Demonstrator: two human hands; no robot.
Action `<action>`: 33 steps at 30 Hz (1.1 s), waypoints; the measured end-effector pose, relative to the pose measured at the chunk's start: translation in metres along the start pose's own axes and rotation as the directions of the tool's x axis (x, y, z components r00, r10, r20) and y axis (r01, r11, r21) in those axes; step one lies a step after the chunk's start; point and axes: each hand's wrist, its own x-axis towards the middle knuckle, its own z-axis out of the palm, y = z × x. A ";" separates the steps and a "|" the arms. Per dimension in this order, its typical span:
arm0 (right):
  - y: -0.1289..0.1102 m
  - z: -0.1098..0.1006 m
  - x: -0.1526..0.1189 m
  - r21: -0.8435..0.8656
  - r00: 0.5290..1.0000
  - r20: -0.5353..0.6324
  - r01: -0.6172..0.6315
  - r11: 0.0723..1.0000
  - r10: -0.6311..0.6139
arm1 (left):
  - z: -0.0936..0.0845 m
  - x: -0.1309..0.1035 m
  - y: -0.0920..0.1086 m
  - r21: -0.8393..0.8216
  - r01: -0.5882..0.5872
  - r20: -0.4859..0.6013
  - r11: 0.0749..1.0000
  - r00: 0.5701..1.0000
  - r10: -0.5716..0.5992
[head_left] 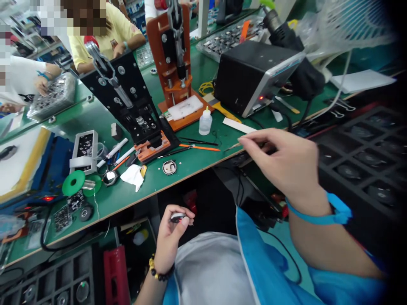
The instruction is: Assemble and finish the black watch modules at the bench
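Observation:
My left hand (170, 241), low in front of my lap, is closed around a small round watch part (177, 217), mostly hidden by the fingers. Above the bench's front edge, my right hand (286, 163) pinches a thin pointed tool (233, 147) whose tip points left; its exact kind is too small to tell. On the bench between the hands lies an open round watch case (169, 167). Dark tweezers (199, 142) and an orange stick (205, 148) lie behind it. A small dropper bottle (205, 123) stands farther back.
A black toggle press (127, 93) and an orange-brown press (170, 55) stand on the green bench. To their right are a black box (251, 72) and a fan (352, 25). Foam trays (356, 156) flank me. Two people sit opposite, one in a yellow shirt (124, 25).

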 end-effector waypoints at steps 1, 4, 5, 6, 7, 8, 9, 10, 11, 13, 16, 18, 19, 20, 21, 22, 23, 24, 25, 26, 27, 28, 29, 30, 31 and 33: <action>0.005 0.005 0.001 -0.022 0.997 0.079 -0.006 1.000 0.007 | 0.001 0.000 0.001 -0.008 -0.001 -0.005 1.000 1.000 0.001; 0.018 0.022 -0.006 -0.010 0.969 0.248 -0.006 1.000 0.008 | 0.001 0.000 0.003 -0.034 -0.009 -0.022 0.999 1.000 0.008; 0.019 0.027 -0.011 0.031 0.967 0.254 -0.018 0.999 0.010 | 0.001 -0.001 0.002 -0.041 -0.009 -0.025 0.999 1.000 0.008; 0.017 0.029 -0.017 0.093 0.970 0.242 -0.043 0.995 0.019 | 0.000 -0.002 0.002 -0.044 -0.011 -0.030 0.999 1.000 0.009; 0.014 0.030 -0.024 0.170 0.974 0.223 -0.080 0.982 0.040 | -0.001 -0.003 0.001 -0.044 -0.011 -0.034 0.999 0.999 0.009; 0.008 0.028 -0.031 0.248 0.976 0.208 -0.120 0.961 0.068 | -0.002 -0.003 0.001 -0.043 -0.011 -0.039 0.999 0.999 0.009; 0.001 0.025 -0.037 0.316 0.975 0.204 -0.151 0.937 0.088 | -0.003 -0.004 0.000 -0.042 -0.012 -0.045 0.999 0.999 0.010; -0.007 0.020 -0.043 0.366 0.974 0.205 -0.164 0.916 0.092 | -0.004 -0.004 -0.001 -0.041 -0.014 -0.051 0.999 0.999 0.012; -0.015 0.016 -0.048 0.401 0.974 0.213 -0.157 0.903 0.075 | -0.005 -0.004 -0.002 -0.039 -0.016 -0.053 0.999 0.998 0.014; -0.029 0.009 -0.056 0.452 0.963 0.268 -0.112 0.885 -0.015 | -0.006 -0.005 -0.003 -0.033 -0.021 -0.048 0.999 0.999 0.019; -0.044 0.009 -0.062 0.516 0.899 0.403 -0.068 0.854 -0.171 | -0.007 -0.006 -0.005 0.007 -0.029 -0.040 1.000 0.999 0.029; -0.049 0.015 -0.066 0.531 0.871 0.455 -0.101 0.841 -0.183 | -0.008 -0.006 -0.006 0.049 -0.033 -0.063 0.998 0.997 0.036; -0.050 0.019 -0.068 0.531 0.866 0.474 -0.137 0.836 -0.159 | -0.008 -0.006 -0.007 0.073 -0.031 -0.083 0.997 0.996 0.037; -0.051 0.023 -0.071 0.527 0.860 0.496 -0.184 0.830 -0.124 | -0.009 -0.005 -0.008 0.098 -0.026 -0.106 0.995 0.994 0.036; -0.052 0.026 -0.073 0.521 0.849 0.521 -0.234 0.821 -0.089 | -0.008 -0.005 -0.009 0.125 -0.018 -0.134 0.992 0.990 0.035; -0.052 0.029 -0.076 0.515 0.835 0.547 -0.283 0.809 -0.055 | -0.008 -0.004 -0.009 0.156 -0.006 -0.168 0.988 0.985 0.032; -0.052 0.031 -0.079 0.509 0.822 0.569 -0.330 0.795 -0.023 | -0.008 -0.003 -0.009 0.187 0.011 -0.208 0.982 0.978 0.029; -0.052 0.033 -0.082 0.507 0.812 0.584 -0.373 0.777 0.009 | -0.007 -0.003 -0.008 0.215 0.027 -0.246 0.976 0.969 0.028; -0.051 0.034 -0.084 0.511 0.805 0.591 -0.413 0.754 0.040 | -0.006 -0.002 -0.007 0.239 0.042 -0.277 0.970 0.961 0.027; -0.051 0.035 -0.085 0.520 0.801 0.595 -0.450 0.727 0.070 | -0.005 -0.002 -0.006 0.257 0.055 -0.295 0.965 0.955 0.024; -0.050 0.035 -0.086 0.530 0.796 0.598 -0.482 0.698 0.096 | -0.005 -0.002 -0.004 0.270 0.063 -0.297 0.961 0.955 0.021; -0.049 0.036 -0.086 0.539 0.789 0.603 -0.510 0.670 0.116 | -0.004 -0.002 -0.003 0.279 0.064 -0.279 0.958 0.960 0.017; -0.048 0.036 -0.087 0.546 0.781 0.611 -0.534 0.646 0.129 | -0.004 -0.003 -0.002 0.286 0.061 -0.251 0.956 0.968 0.014; -0.047 0.037 -0.087 0.550 0.772 0.620 -0.553 0.626 0.138 | -0.003 -0.003 -0.002 0.292 0.057 -0.223 0.955 0.975 0.010; -0.046 0.039 -0.088 0.549 0.761 0.634 -0.571 0.610 0.140 | -0.003 -0.003 -0.001 0.296 0.054 -0.200 0.954 0.980 0.007; -0.045 0.042 -0.092 0.542 0.719 0.686 -0.606 0.582 0.110 | -0.002 -0.004 -0.002 0.291 0.050 -0.177 0.955 0.984 0.003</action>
